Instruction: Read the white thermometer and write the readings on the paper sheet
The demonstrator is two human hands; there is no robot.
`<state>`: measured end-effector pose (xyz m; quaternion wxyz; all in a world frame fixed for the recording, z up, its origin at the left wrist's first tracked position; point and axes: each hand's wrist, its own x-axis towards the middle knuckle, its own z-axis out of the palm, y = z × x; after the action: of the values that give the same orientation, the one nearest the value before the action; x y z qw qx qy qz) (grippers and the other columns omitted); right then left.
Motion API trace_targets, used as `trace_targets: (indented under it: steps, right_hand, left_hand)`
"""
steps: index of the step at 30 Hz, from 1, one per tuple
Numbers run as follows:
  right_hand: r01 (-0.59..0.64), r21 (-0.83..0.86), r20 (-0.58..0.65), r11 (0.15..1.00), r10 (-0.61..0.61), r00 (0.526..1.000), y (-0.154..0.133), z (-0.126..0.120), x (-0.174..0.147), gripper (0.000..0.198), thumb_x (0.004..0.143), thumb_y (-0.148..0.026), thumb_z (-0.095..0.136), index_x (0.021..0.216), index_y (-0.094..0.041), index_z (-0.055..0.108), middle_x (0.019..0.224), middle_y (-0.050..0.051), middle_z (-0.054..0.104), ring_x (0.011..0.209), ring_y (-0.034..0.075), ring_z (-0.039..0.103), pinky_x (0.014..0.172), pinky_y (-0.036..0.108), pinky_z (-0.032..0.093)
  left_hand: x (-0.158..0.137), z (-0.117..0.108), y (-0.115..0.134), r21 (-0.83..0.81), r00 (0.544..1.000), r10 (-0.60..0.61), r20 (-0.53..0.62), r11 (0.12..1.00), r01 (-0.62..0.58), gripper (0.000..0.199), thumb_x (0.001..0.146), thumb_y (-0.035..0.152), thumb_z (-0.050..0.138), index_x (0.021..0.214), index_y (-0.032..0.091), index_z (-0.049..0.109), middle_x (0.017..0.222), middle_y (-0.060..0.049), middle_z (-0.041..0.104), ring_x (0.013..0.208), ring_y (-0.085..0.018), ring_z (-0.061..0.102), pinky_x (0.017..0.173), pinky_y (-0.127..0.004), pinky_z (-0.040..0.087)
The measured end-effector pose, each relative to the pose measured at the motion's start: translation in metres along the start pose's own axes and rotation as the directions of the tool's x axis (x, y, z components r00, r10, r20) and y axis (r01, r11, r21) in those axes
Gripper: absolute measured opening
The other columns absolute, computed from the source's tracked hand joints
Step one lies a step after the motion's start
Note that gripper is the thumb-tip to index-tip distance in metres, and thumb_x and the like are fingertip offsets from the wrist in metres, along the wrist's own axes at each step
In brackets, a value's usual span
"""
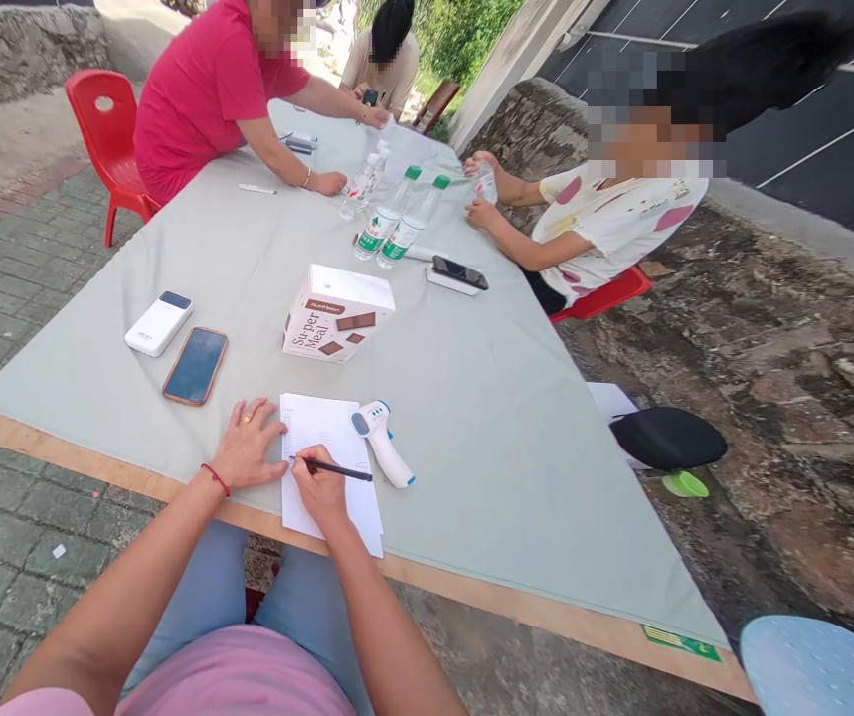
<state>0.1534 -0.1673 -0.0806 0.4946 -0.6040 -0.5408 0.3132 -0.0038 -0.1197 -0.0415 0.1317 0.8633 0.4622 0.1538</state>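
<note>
My right hand (320, 490) is closed around a black pen (344, 469), its tip at the left part of a stack of white paper (322, 418). Faint lines of writing or print run down the top sheet. My left hand (249, 445) lies flat with fingers spread, its fingertips at the paper's left edge. Touching the paper's right side is a white and blue infrared thermometer (386, 445). Beyond the paper stands a white and brown "Super Meal" box (338, 313). A smartphone (195, 366) and a white power bank (159, 323) lie to the left.
Bottles with green caps (404, 229) stand mid-table, near smaller clear bottles (362, 187). A dark phone on a white case (457, 273) lies to their right. Several people sit or lean around the cloth-covered table (516, 447). Red chairs (107, 139) and a blue seat (821, 666) flank it.
</note>
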Motion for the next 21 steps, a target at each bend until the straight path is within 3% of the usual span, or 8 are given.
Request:
trace_targets:
  steps: [17,21]
  right_hand:
    - [0.034,-0.033,-0.006,0.999,-0.034,0.999,-0.001,0.0,-0.001,0.009,0.074,-0.028,0.049,0.068,-0.023,0.052,0.061,-0.003,0.057,0.059,0.016,0.052,0.061,0.03,0.044]
    - [0.071,-0.051,-0.138,0.996,-0.077,0.987,-0.007,-0.008,-0.002,0.012,0.081,-0.03,0.05,0.075,-0.022,0.057,0.068,0.0,0.062,0.066,0.017,0.058,0.064,0.031,0.049]
  left_hand:
    - [0.0,0.001,-0.001,-0.014,1.0,-0.011,0.009,1.0,0.012,0.047,0.07,0.036,0.072,0.114,0.021,0.061,0.139,-0.015,0.049,0.141,-0.035,0.033,0.118,-0.058,0.019]
    - [0.006,-0.028,0.013,0.001,0.991,-0.067,0.117,0.998,0.067,0.045,0.071,0.033,0.075,0.112,0.018,0.063,0.138,-0.018,0.049,0.14,-0.04,0.032,0.115,-0.065,0.021]
